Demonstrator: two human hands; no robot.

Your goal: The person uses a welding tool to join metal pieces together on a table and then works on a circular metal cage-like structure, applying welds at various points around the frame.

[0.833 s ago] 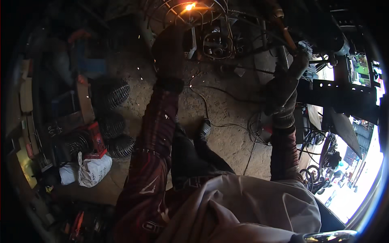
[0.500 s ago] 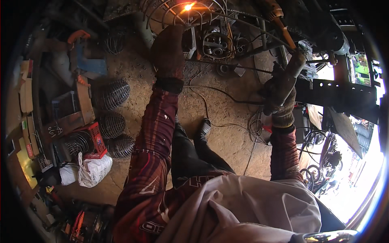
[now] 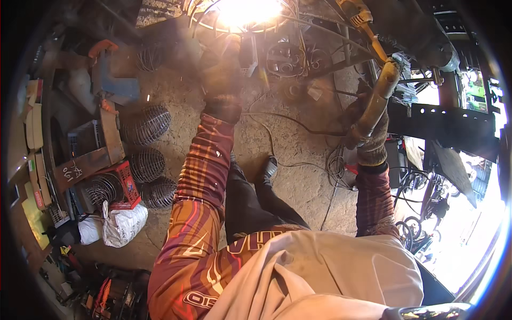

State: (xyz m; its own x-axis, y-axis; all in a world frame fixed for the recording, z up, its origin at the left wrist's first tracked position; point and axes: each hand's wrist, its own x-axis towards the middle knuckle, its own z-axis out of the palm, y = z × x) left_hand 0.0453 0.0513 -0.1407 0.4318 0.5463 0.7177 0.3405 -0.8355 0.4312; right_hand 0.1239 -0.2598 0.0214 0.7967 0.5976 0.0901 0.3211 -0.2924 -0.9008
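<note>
A bright welding arc glares at the top of the view, on a round wire cage (image 3: 200, 22) made of curved metal rods. My left hand (image 3: 223, 72), in a dark glove, reaches up and is closed at the cage's near rim, its fingers washed out by glare and smoke. In its glove, my right hand (image 3: 354, 114) is wrapped round a grey, tube-shaped electrode holder (image 3: 377, 101). From the holder's far end a thin welding rod (image 3: 341, 38) slants up and left toward the arc. A dark cable runs left from beside the right hand.
Several finished-looking wire cages (image 3: 146, 124) lie on the floor at the left, near a red crate (image 3: 127, 184) and a white sack (image 3: 125, 224). An orange-yellow power tool (image 3: 361, 20) is at the upper right. Cable (image 3: 336, 168) lies coiled on the floor; a dark metal beam (image 3: 453, 121) crosses the right.
The small orange glow at the cage has flared into a large white arc, lighting my sleeves and the floor, with smoke and sparks around. Both hands stay nearly in place.
</note>
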